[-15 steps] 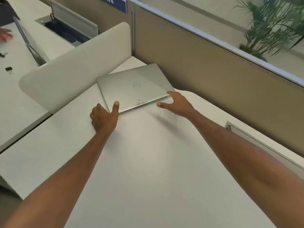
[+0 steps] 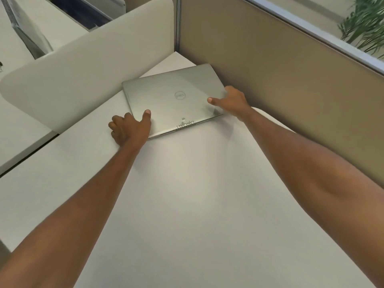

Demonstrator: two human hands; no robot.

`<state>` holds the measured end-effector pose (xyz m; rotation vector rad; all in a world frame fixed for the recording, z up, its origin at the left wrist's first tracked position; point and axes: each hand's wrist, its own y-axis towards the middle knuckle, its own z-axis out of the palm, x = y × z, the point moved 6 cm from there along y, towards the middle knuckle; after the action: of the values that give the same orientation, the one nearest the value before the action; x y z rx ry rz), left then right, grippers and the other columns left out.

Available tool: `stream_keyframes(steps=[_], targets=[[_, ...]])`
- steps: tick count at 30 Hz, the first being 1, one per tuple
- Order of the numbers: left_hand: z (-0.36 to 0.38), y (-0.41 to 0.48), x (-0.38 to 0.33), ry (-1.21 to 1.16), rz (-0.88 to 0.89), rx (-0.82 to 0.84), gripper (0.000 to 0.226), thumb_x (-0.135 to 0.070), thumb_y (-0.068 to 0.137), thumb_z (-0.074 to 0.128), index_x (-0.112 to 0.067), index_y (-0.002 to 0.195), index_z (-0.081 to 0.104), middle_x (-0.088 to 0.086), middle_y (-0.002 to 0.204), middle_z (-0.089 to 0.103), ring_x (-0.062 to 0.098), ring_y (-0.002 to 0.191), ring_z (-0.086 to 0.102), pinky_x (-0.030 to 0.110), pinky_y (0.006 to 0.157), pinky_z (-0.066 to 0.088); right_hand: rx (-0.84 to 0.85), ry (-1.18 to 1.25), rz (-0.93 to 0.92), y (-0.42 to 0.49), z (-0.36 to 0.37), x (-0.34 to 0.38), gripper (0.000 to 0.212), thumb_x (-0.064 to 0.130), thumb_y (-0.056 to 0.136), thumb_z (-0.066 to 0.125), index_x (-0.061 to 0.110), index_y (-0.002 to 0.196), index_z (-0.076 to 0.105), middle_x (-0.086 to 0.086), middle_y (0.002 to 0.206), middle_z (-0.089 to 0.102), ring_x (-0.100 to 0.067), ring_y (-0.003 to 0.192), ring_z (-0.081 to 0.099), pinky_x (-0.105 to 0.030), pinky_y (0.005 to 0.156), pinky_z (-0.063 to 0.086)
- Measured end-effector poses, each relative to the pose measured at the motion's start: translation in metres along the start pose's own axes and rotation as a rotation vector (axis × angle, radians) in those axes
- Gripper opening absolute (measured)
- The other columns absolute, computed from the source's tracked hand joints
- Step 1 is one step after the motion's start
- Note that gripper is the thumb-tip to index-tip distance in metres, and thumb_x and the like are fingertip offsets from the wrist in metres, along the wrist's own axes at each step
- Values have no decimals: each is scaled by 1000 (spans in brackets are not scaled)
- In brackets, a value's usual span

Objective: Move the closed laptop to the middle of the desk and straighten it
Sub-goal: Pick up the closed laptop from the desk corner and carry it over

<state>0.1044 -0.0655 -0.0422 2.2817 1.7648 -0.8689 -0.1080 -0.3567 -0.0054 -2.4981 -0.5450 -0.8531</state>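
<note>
A closed silver laptop (image 2: pixel 174 96) lies skewed in the far corner of the white desk (image 2: pixel 187 204), close to the tan partition. My left hand (image 2: pixel 129 127) grips its near left corner, thumb on the lid and fingers curled at the edge. My right hand (image 2: pixel 232 102) holds the right edge, thumb on top of the lid and fingers wrapped around the side. The laptop's near edge with vents faces me.
A tan partition wall (image 2: pixel 280 84) runs along the right of the desk. A low white divider (image 2: pixel 87 65) bounds the left. Beyond it is a neighbouring desk with an open laptop (image 2: pixel 27 32). A green plant (image 2: pixel 365 23) stands at the top right.
My right hand has moved from the desk beside the laptop's near right corner onto its right edge and closed on it. My left hand's grip on the left corner is unchanged.
</note>
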Motion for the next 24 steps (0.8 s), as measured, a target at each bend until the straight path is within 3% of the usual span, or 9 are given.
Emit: stream_keyframes(steps=[5,8,11,13,17,19,22,24], targets=[[5,10,-3,-50,-67,28,72,-62,98,53,-8,145,63,17,152,48,39,148,39,53,118,43,-38,-6,55,29,3,-3,56,43,85,85,8,125,66,-6,134,67,-26,124,65,-37,97,56],[4,21,3,-269,-231,52,52,-49,95,58,-10,127,71,13,145,60,38,140,51,47,113,50,-56,54,90,43,4,-4,42,38,86,86,15,109,62,1,117,61,-22,107,61,-29,83,47],[6,29,7,-694,-386,90,20,-29,94,68,-12,102,66,3,108,68,31,116,65,34,101,53,-81,77,136,51,5,-7,43,35,85,86,13,113,62,2,114,58,-21,104,58,-29,82,45],[7,29,6,-828,-428,125,17,-22,93,73,-10,103,66,-2,89,59,26,97,59,29,86,48,-121,56,165,54,4,-9,42,29,83,87,10,115,67,0,112,62,-24,103,61,-29,80,46],[7,32,2,-784,-410,132,48,-14,90,80,-1,135,67,6,118,68,22,95,60,29,86,49,-169,115,219,61,4,-13,37,23,80,88,14,104,62,2,97,60,-26,99,61,-30,77,47],[8,36,4,-768,-431,132,52,-8,90,79,-1,139,64,8,135,70,23,106,67,30,92,52,-178,162,244,61,6,-17,38,25,80,87,15,103,59,6,89,56,-26,97,59,-31,79,47],[6,41,6,-726,-457,145,52,-3,92,76,0,141,62,10,141,69,25,122,70,32,105,54,-184,220,278,57,11,-25,29,22,81,85,15,94,60,8,83,55,-26,95,62,-30,77,48],[4,44,6,-715,-440,157,45,-2,92,77,1,136,63,13,139,70,25,109,67,30,93,52,-182,269,290,53,11,-29,27,19,81,85,14,91,60,6,84,60,-25,94,64,-28,77,48]])
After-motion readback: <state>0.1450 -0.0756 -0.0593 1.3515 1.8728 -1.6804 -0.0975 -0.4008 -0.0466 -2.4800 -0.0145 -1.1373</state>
